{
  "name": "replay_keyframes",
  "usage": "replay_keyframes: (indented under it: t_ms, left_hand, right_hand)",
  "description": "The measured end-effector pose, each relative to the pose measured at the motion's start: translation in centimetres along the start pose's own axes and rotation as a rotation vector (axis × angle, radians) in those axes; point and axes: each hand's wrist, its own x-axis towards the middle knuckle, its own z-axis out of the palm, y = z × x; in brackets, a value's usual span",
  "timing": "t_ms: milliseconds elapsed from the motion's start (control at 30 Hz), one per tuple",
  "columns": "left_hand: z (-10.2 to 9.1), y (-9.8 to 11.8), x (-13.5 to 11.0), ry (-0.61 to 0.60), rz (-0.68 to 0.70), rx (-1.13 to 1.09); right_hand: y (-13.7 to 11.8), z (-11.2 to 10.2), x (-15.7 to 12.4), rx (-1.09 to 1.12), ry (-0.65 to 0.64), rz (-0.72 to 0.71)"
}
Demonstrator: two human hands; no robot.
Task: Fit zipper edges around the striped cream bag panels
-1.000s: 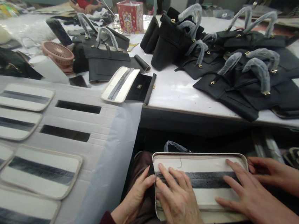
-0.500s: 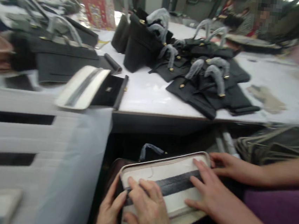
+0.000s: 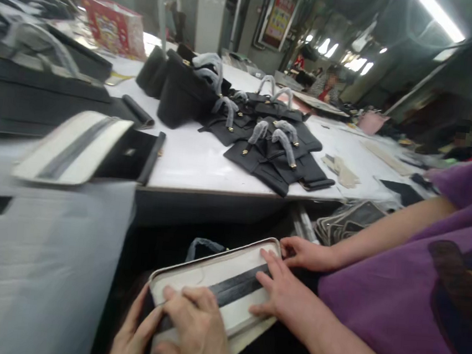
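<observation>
Low in front of me is a partly made handbag [image 3: 244, 300], with an off-white panel, a dark stripe and a raised edge, tilted up to the right. A plastic-wrapped handle [image 3: 204, 244] shows just behind it. At its left end my left hand [image 3: 133, 328] curls its fingers and thumb round the edge. My right hand [image 3: 199, 326] rests on the panel's left part, fingers bent against it and thumb lower down. The hands of a person in purple hold the other end: one hand [image 3: 281, 290] spreads over the panel, the other hand [image 3: 301, 254] pinches the far corner.
Black handbags [image 3: 275, 153] with wrapped handles lie on the white table [image 3: 187, 167]. Another off-white panel with a dark stripe [image 3: 74, 147] sits at the table's left edge. Stacked dark pieces [image 3: 348, 221] stand behind the person's arm. A red paper bag [image 3: 112, 26] is farther back.
My view has swung right and up, so everything sits farther left and more of the person in purple shows. All the hands keep much the same places on the handbag.
</observation>
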Motion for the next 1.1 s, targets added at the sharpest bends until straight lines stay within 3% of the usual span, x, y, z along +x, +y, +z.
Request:
replay_keyframes:
  t_ms: [67, 167, 300, 467, 700, 867, 1100]
  left_hand:
    - [0.3, 0.6, -0.9, -0.140, -0.021, -0.205]
    - [-0.3, 1.2, -1.3, -0.354, -0.068, -0.464]
    - [-2.0, 1.4, -1.4, -0.487, -0.032, -0.499]
    - [-2.7, 1.1, -0.9, -0.442, 0.107, -0.230]
    - [-1.6, 0.0, 0.0, -0.278, 0.406, 0.052]
    - [-1.2, -0.5, 0.2, -0.199, 0.476, 0.143]
    - [-1.3, -0.8, 0.5, -0.228, 0.526, 0.146]
  right_hand:
    - [-0.3, -0.3, -0.2, 0.096, -0.004, 0.062]
    - [-0.3, 0.2, -0.2, 0.149, -0.026, 0.028]
    - [-0.2, 0.8, -0.1, 0.148, -0.014, -0.021]
    - [-0.2, 0.8, -0.2, 0.116, -0.019, -0.023]
    - [0.2, 0.9, -0.2, 0.144, -0.057, 0.016]
    - [0.2, 1.0, -0.2, 0.226, -0.055, 0.049]
    - [0.2, 0.8, -0.5, 0.507, -0.098, 0.230]
